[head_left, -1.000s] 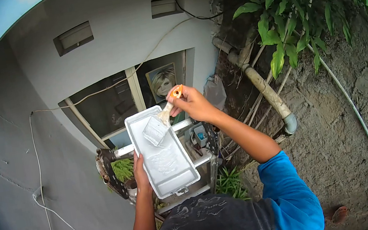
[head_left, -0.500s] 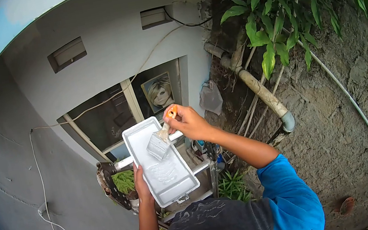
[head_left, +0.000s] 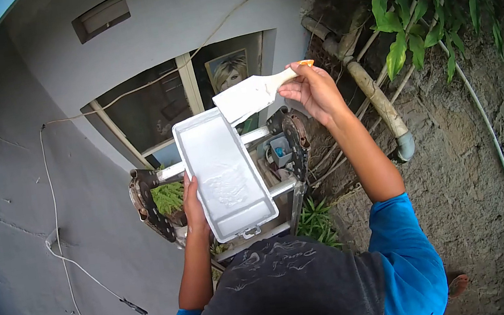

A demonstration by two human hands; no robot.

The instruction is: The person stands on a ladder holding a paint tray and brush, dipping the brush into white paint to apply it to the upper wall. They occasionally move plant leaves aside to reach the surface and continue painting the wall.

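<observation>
A long tray (head_left: 218, 163) holding white paint is tilted in front of my chest. My left hand (head_left: 194, 207) grips its left long edge, with the fingers hidden underneath. Between the thumb and fingers of my right hand (head_left: 314, 91) is the orange-tipped handle of a wide paintbrush (head_left: 246, 99). White paint coats the bristles, which point left over the tray's upper right corner.
A metal ladder (head_left: 286, 186) with dark hinges stands below the tray. Ahead is a window (head_left: 189, 85) with a picture behind it, set in a grey wall (head_left: 86, 65). Pipes (head_left: 374, 95), leafy plants (head_left: 397, 9) and a rough wall are at the right.
My right hand has lifted the brush out of the tray and moved right, turning the bristles leftward. The view has shifted, and more of the ladder shows.
</observation>
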